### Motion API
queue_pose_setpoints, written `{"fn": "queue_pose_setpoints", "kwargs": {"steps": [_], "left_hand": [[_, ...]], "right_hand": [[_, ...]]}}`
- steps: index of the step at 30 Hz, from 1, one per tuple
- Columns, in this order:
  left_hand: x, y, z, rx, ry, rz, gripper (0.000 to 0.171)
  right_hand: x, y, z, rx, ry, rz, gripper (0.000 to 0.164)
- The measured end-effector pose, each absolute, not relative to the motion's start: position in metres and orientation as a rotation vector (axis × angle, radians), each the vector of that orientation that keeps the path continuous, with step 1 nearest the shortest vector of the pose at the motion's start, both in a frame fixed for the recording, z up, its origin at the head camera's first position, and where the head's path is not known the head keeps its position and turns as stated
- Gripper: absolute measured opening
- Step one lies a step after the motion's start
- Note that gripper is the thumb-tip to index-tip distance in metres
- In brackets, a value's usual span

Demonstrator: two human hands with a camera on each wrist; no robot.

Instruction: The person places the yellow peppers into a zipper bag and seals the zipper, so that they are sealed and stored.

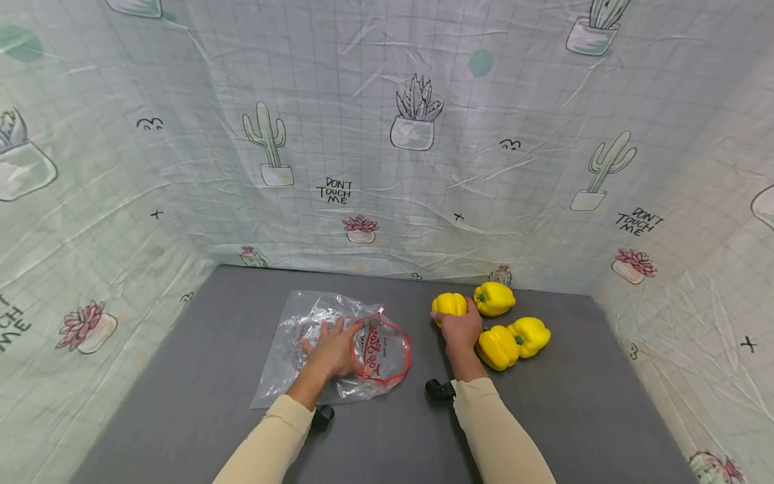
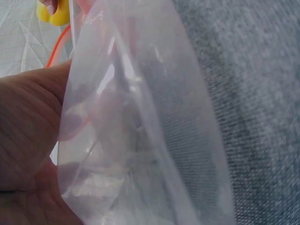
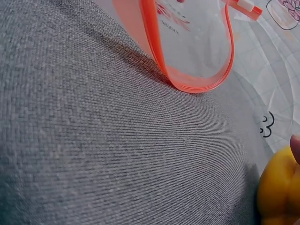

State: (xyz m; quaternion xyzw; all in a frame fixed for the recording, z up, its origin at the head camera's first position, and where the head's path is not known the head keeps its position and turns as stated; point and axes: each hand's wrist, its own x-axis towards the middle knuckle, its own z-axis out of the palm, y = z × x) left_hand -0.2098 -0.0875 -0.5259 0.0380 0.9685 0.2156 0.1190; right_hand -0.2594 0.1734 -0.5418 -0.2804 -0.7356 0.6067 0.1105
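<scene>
A clear plastic zip bag [image 1: 278, 363] with a red-edged mouth and red lettering lies on the grey table, its mouth gaping to the right. My left hand [image 1: 332, 351] is on the bag with fingers spread, thumb and forefinger beside the red edge. Clear plastic covers part of that hand in the left wrist view. To the right, my right hand [image 1: 461, 329] grips a yellow bell pepper [image 1: 449, 304], thumb on its left side and fingers on its right. This pepper [image 3: 277, 187] also shows at the lower right corner of the right wrist view.
Three more yellow bell peppers lie close by: one behind [image 1: 494, 299], one right of my right wrist [image 1: 498, 348] and one beyond that [image 1: 532, 337]. A printed cloth [image 1: 363, 154] hangs around the back and sides of the grey table [image 1: 193, 403]. Black wrist cameras [image 1: 439, 390] sit under both sleeves.
</scene>
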Motion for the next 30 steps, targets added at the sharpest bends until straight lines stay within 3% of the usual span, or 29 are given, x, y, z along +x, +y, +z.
{"fn": "queue_pose_setpoints", "kwargs": {"steps": [30], "left_hand": [[-0.212,-0.088,-0.524,0.121,2.817,0.610,0.104]], "right_hand": [[-0.249,0.176,-0.535,-0.585,-2.244,1.807,0.092]]}}
